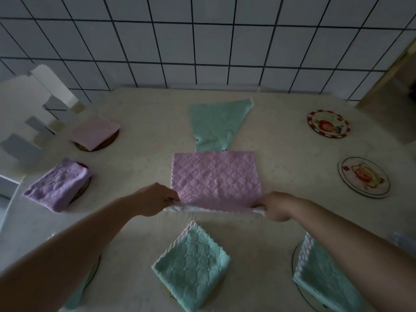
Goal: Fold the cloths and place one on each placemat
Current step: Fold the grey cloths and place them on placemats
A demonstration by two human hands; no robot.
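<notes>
Hidden: placemats under the folded cloths show only as round rims; one at bottom left (95, 270) seems mostly behind the arm.
Pink cloth (216, 176): quilted, scalloped, mid-table.
Left hand (155, 200): pinching its near-left corner.
Right hand (278, 206): pinching the near-right corner.
Bare placemats (328, 123): round, printed, right side.

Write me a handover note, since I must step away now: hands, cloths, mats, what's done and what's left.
Left hand and right hand each pinch a near corner of the pink cloth, mid-fold at table centre.
Done: folded cloths lie on mats at left and near edge, such as the purple cloth.
Left: finish the pink cloth, fold the green cloth behind it, and cover the two bare mats at right.
</notes>
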